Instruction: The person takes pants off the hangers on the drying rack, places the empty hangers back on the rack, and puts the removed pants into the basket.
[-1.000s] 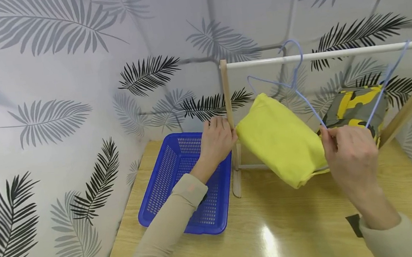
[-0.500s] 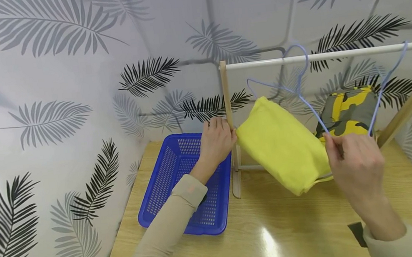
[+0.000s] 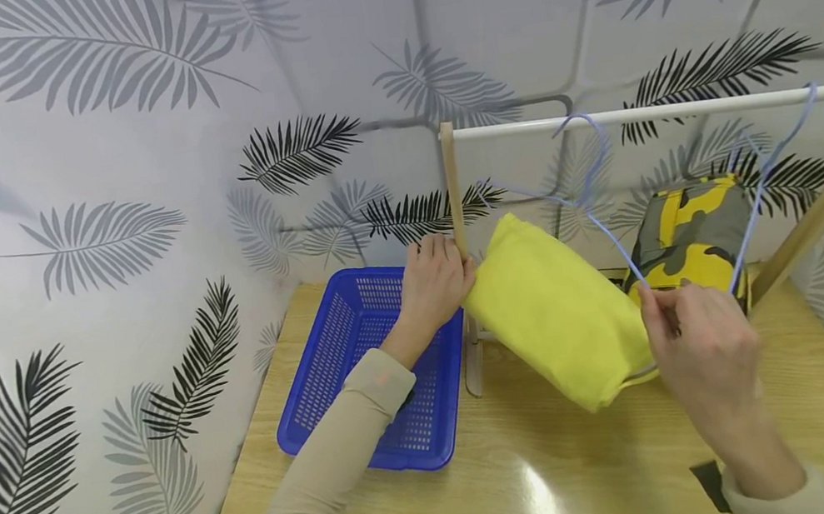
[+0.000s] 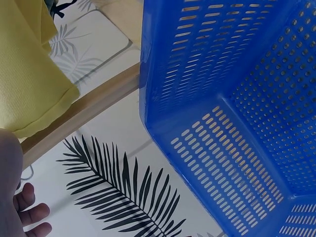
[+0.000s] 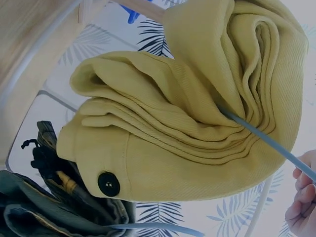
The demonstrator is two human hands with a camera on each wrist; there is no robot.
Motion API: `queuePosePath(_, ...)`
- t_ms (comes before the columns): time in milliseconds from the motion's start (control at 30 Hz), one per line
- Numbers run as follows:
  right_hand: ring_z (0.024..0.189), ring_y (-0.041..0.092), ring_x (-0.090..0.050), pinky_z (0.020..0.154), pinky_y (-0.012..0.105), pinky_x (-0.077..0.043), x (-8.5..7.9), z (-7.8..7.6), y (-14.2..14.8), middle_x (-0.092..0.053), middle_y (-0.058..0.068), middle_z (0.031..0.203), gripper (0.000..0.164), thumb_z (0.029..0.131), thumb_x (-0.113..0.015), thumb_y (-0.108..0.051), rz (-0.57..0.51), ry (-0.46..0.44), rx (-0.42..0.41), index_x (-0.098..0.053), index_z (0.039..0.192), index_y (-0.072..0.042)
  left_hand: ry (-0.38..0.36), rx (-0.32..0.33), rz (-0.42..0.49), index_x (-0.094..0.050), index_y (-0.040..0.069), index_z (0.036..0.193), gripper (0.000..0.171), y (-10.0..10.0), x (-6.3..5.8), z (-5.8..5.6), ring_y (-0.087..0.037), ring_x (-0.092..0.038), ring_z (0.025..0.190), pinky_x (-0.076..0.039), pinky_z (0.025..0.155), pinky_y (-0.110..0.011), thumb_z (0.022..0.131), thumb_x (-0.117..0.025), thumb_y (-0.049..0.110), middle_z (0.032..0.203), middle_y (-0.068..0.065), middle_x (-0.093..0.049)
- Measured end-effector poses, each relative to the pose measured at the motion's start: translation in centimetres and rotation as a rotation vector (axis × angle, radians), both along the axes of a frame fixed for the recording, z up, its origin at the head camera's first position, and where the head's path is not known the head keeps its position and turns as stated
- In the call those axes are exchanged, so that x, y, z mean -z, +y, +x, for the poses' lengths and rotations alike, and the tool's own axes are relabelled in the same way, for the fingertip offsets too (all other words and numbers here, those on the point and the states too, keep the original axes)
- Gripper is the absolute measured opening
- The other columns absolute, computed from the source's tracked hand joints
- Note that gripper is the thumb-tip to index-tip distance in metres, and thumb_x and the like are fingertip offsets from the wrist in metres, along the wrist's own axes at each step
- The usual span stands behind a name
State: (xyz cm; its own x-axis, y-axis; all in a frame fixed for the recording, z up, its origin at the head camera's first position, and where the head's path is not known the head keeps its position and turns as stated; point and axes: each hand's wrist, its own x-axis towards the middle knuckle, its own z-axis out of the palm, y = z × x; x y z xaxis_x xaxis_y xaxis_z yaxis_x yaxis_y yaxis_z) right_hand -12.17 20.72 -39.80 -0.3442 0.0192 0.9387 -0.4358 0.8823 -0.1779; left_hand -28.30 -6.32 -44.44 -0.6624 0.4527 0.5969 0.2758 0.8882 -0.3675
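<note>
The right grip (image 3: 703,335) pinches the light-blue hanger (image 5: 271,143) by one bare arm. The yellow garment (image 3: 556,309) hangs in folds over this hanger, directly left of the right grip. It should handle as light, soft, bulky and not fragile; folds may slide, so hold the bare hanger arm or the full stack of folds. Farther left, the left grip (image 3: 434,288) holds the wooden post (image 3: 453,186). The camouflage garment (image 3: 696,231) hangs beyond the right grip.
</note>
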Motion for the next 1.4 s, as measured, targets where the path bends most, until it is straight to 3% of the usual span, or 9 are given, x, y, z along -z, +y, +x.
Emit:
queuePosePath(133,0.05,0.036,-0.05,0.053,0.044,-0.036,0.5,0.2,-0.3,-0.06,0.021,0.06,0.045,0.104,-0.061,-0.024,-0.007,-0.007,0.002,-0.064,0.076,0.011,0.002,-0.006,-0.004,-0.065,0.011,0.096,0.036,0.1,0.0,0.0,-0.021,-0.062,0.091,-0.05,0.078,-0.034,0.108,-0.052,0.042,0.095,-0.004,-0.071)
queuePosePath(333,0.048,0.032,-0.047,0.051,0.036,-0.034,1.3,0.3,-0.5,-0.06,0.021,0.059,0.049,0.106,-0.06,-0.028,-0.041,-0.008,-0.012,-0.065,0.076,0.011,0.012,-0.007,0.011,-0.066,0.011,0.097,0.034,0.1,-0.1,0.0,-0.022,-0.063,0.094,-0.051,0.079,-0.034,0.104,-0.06,0.043,0.098,-0.004,-0.073)
queuePosePath(433,0.048,0.03,-0.046,0.05,0.033,-0.033,1.7,0.4,-0.6,-0.059,0.02,0.058,0.051,0.106,-0.06,-0.029,-0.052,-0.015,-0.014,-0.065,0.076,0.011,-0.006,-0.004,0.018,-0.066,0.01,0.098,0.034,0.1,-0.1,0.0,-0.022,-0.063,0.095,-0.051,0.08,-0.035,0.106,-0.057,0.043,0.099,-0.005,-0.073)
queuePosePath(567,0.049,0.029,-0.047,0.051,0.035,-0.035,2.4,0.6,-0.8,-0.059,0.018,0.059,0.05,0.107,-0.06,-0.03,-0.068,-0.02,-0.024,-0.065,0.077,0.01,-0.074,0.002,0.05,-0.067,0.011,0.099,0.036,0.0,-0.3,0.1,-0.024,-0.064,0.097,-0.052,0.081,-0.036,0.108,-0.05,0.041,0.101,-0.006,-0.072)
queuePosePath(767,0.048,0.027,-0.044,0.051,0.03,-0.033,3.0,0.8,-0.9,-0.057,0.017,0.057,0.049,0.105,-0.062,-0.029,-0.11,-0.015,-0.039,-0.065,0.075,0.009,-0.252,0.018,0.156,-0.066,0.007,0.115,0.047,-0.3,-0.6,1.2,-0.028,-0.066,0.113,-0.055,0.096,-0.042,0.109,-0.047,0.049,0.12,-0.011,-0.073)
queuePosePath(1100,0.049,0.027,-0.043,0.053,0.027,-0.031,3.6,1.3,-0.9,-0.056,0.017,0.056,0.051,0.104,-0.063,-0.03,-0.169,-0.02,-0.041,-0.065,0.073,0.01,-0.465,0.065,0.447,-0.059,0.011,0.106,0.04,-0.8,-0.6,4.5,-0.027,-0.061,0.097,-0.052,0.079,-0.038,0.11,-0.047,0.049,0.101,-0.007,-0.065)
queuePosePath(1300,0.05,0.026,-0.042,0.051,0.023,-0.03,3.6,1.6,-1.0,-0.057,0.019,0.056,0.054,0.105,-0.063,-0.033,-0.189,-0.027,-0.038,-0.065,0.073,0.01,-0.667,0.111,0.754,-0.064,0.005,0.116,0.042,-1.1,-0.6,7.0,-0.025,-0.057,0.091,-0.049,0.073,-0.034,0.107,-0.054,0.045,0.1,-0.009,-0.065)
queuePosePath(1400,0.051,0.026,-0.042,0.052,0.023,-0.03,3.5,1.8,-1.1,-0.058,0.018,0.056,0.054,0.105,-0.063,-0.033,-0.192,-0.036,-0.035,-0.065,0.073,0.01,-0.747,0.126,0.896,-0.065,0.005,0.12,0.041,-1.1,-0.8,8.1,-0.027,-0.062,0.097,-0.05,0.076,-0.035,0.106,-0.057,0.044,0.102,-0.01,-0.067)
